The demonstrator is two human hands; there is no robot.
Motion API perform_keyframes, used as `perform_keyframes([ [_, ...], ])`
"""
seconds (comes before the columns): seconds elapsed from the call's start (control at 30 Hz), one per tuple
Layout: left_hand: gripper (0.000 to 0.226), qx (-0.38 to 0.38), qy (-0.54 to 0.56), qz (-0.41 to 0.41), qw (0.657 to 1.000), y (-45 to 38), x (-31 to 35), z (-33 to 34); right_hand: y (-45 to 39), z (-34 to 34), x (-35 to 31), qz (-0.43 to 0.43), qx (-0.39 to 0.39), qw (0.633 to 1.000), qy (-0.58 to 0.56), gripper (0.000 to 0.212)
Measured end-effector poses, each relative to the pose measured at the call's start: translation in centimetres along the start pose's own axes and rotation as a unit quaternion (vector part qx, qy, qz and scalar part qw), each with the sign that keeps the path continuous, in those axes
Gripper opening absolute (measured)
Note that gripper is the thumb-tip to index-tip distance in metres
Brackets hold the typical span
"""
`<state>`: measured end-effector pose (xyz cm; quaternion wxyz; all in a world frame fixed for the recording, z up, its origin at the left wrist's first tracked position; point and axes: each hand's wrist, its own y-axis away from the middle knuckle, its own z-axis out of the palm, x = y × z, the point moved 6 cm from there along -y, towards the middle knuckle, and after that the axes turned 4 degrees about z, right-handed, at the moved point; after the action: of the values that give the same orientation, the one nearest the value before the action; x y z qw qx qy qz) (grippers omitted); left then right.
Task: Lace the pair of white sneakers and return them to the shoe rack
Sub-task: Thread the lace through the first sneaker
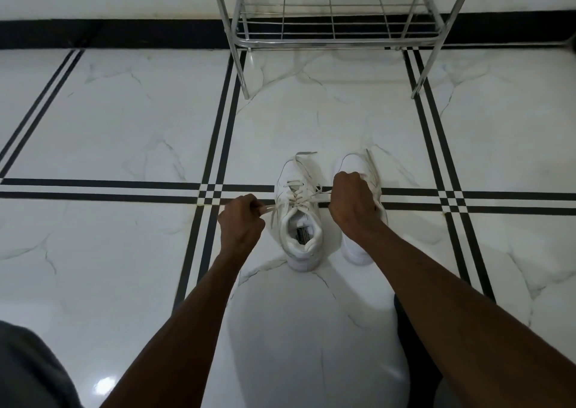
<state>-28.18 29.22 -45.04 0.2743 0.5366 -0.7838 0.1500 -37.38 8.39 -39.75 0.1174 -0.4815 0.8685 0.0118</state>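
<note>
Two white sneakers stand side by side on the floor, toes pointing away from me. The left sneaker (300,220) has its white lace (297,200) threaded through the eyelets, both ends pulled out sideways. My left hand (241,220) pinches the left lace end beside the shoe. My right hand (352,202) is closed around the right lace end and covers the middle of the right sneaker (355,161), whose own lace lies loose along its right side. The metal shoe rack (336,15) stands beyond the shoes against the wall.
The floor is white marble tile (124,121) with black double stripes. A black skirting band (109,33) runs along the wall. The rack's lowest wire shelf holds nothing. My knee in grey cloth (28,373) shows at the bottom left.
</note>
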Motion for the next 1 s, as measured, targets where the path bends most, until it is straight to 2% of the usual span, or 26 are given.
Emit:
perform_keyframes([
  [0.1, 0.016, -0.019, 0.024, -0.010, 0.999, -0.1, -0.5, 0.2, -0.7, 0.8, 0.7, 0.013, -0.068, 0.997, -0.030, 0.011],
  [0.17, 0.018, -0.019, 0.040, 0.002, 0.999, 0.1, -0.2, 0.1, -1.2, 1.7, 0.8, -0.026, -0.095, 0.992, -0.076, 0.032],
  [0.23, 0.027, -0.039, 0.078, 0.031, 0.996, 0.4, 0.8, 0.5, -1.0, 2.9, 0.4, -0.083, -0.169, 0.976, -0.107, 0.060],
  [0.27, 0.032, -0.060, 0.088, 0.048, 0.993, 0.4, 1.4, 1.0, -0.8, 3.4, 0.0, -0.107, -0.201, 0.965, -0.131, 0.061],
  [0.33, 0.039, -0.091, 0.077, 0.067, 0.991, 0.2, 2.1, 2.3, -0.2, 4.0, -0.5, -0.123, -0.229, 0.952, -0.163, 0.040],
  [0.4, 0.037, -0.087, 0.046, 0.057, 0.994, -0.3, 1.9, 3.0, 0.0, 4.2, -0.5, -0.106, -0.209, 0.958, -0.165, 0.022],
  [0.47, 0.031, -0.067, -0.012, 0.049, 0.996, -0.6, 1.9, 2.8, 0.1, 4.1, -0.2, -0.085, -0.177, 0.970, -0.144, 0.013],
  [0.63, 0.023, -0.001, -0.181, 0.121, 0.976, 0.5, 3.2, 1.4, 0.0, 3.2, -0.9, -0.153, -0.132, 0.979, 0.007, 0.018],
  [0.73, 0.033, 0.033, -0.244, 0.175, 0.953, 0.5, 3.7, 0.9, 0.1, 2.7, -1.1, -0.165, -0.093, 0.981, 0.049, 0.016],
  [0.87, 0.034, 0.020, -0.229, 0.166, 0.959, 0.7, 3.3, 0.9, 0.3, 3.9, -0.7, -0.116, -0.128, 0.985, 0.025, 0.016],
  [1.0, 0.031, 0.007, -0.126, 0.111, 0.986, 1.1, 2.7, 1.1, -0.2, 5.0, 0.0, -0.037, -0.158, 0.985, -0.050, 0.022],
])
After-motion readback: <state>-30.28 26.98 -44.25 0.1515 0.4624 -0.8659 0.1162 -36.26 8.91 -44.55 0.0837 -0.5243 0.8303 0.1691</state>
